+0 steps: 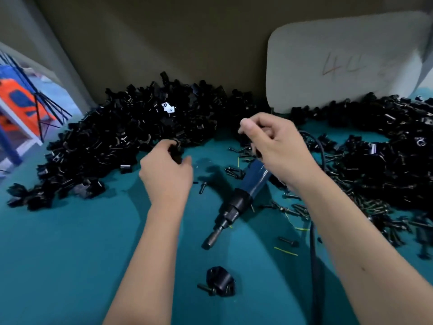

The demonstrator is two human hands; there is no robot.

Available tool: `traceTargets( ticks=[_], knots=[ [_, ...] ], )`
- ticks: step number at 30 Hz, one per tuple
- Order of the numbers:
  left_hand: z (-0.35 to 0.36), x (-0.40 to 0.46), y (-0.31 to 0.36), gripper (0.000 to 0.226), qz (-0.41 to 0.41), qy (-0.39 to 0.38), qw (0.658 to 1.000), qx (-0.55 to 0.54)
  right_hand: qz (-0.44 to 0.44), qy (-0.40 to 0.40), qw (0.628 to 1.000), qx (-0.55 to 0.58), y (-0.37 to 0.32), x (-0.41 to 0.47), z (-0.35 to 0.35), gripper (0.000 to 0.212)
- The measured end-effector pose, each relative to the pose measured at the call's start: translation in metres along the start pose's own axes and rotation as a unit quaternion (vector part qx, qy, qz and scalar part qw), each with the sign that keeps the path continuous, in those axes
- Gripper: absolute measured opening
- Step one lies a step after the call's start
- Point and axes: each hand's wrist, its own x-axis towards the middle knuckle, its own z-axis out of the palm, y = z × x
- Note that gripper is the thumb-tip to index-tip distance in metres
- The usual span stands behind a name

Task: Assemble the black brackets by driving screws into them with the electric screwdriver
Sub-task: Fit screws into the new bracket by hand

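My left hand (166,172) is closed around a black bracket (175,150) at the near edge of a big heap of black brackets (131,127). My right hand (274,146) hovers above the scattered screws (236,172) with its fingers curled; a small dark piece shows under the fingers, but I cannot tell what it is. The blue and black electric screwdriver (236,202) lies on the teal table (70,254) between my arms, its bit pointing toward me. An assembled bracket with a screw (220,281) lies close to me.
A second heap of black parts and screws (384,165) fills the right side. The screwdriver's black cable (312,242) runs under my right forearm. A white board (339,62) leans on the brown back wall. Loose screws and yellow wire bits lie scattered on the right.
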Motion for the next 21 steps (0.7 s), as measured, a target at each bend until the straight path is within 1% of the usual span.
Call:
traceTargets(
  ticks=[1,2,3,4,6,8,9,11,12,13,14,15,18,19,21],
  knots=[
    [0.001,-0.005,0.011,0.041,0.001,-0.017,0.996,-0.082,0.005,0.013,1.000,0.021,0.000,-0.001,-0.009,0.031],
    [0.003,-0.011,0.023,0.041,-0.011,-0.057,0.983,-0.175,0.011,0.024,0.999,0.041,0.002,-0.001,-0.017,0.030],
    [0.006,-0.019,0.033,0.040,-0.028,-0.109,0.958,-0.262,0.018,0.033,0.998,0.056,0.003,-0.002,-0.025,0.028],
    [0.010,-0.027,0.042,0.038,-0.043,-0.161,0.927,-0.335,0.024,0.038,0.997,0.063,0.006,-0.003,-0.032,0.026],
    [0.017,-0.039,0.051,0.029,-0.075,-0.258,0.848,-0.457,0.033,0.048,0.998,0.027,0.015,-0.005,-0.042,0.022],
    [0.018,-0.041,0.053,0.026,-0.104,-0.329,0.770,-0.536,0.038,0.044,0.998,-0.027,0.023,-0.005,-0.047,0.029],
    [0.018,-0.040,0.052,0.027,-0.112,-0.351,0.738,-0.565,0.042,0.038,0.998,-0.023,0.027,-0.004,-0.046,0.037],
    [0.018,-0.036,0.048,0.030,-0.122,-0.371,0.689,-0.610,0.047,0.020,0.998,0.026,0.028,-0.004,-0.043,0.051],
    [0.018,-0.035,0.047,0.033,-0.129,-0.374,0.674,-0.623,0.046,0.016,0.998,0.050,0.026,-0.005,-0.041,0.055],
    [0.019,-0.034,0.046,0.039,-0.137,-0.377,0.667,-0.628,0.045,0.014,0.996,0.071,0.026,-0.006,-0.039,0.057],
    [0.021,-0.034,0.044,0.044,-0.142,-0.380,0.669,-0.622,0.044,0.016,0.995,0.092,0.025,-0.007,-0.037,0.057],
    [0.022,-0.034,0.043,0.046,-0.141,-0.384,0.679,-0.610,0.043,0.022,0.993,0.112,0.024,-0.008,-0.035,0.054],
    [0.026,-0.033,0.042,0.032,-0.118,-0.394,0.700,-0.584,0.027,0.033,0.991,0.128,0.024,-0.012,-0.030,0.039],
    [0.027,-0.032,0.043,0.029,-0.110,-0.395,0.704,-0.580,0.019,0.031,0.991,0.128,0.025,-0.013,-0.030,0.040],
    [0.029,-0.032,0.042,0.030,-0.106,-0.395,0.705,-0.579,0.000,0.026,0.993,0.119,0.026,-0.015,-0.031,0.045]
  ],
)
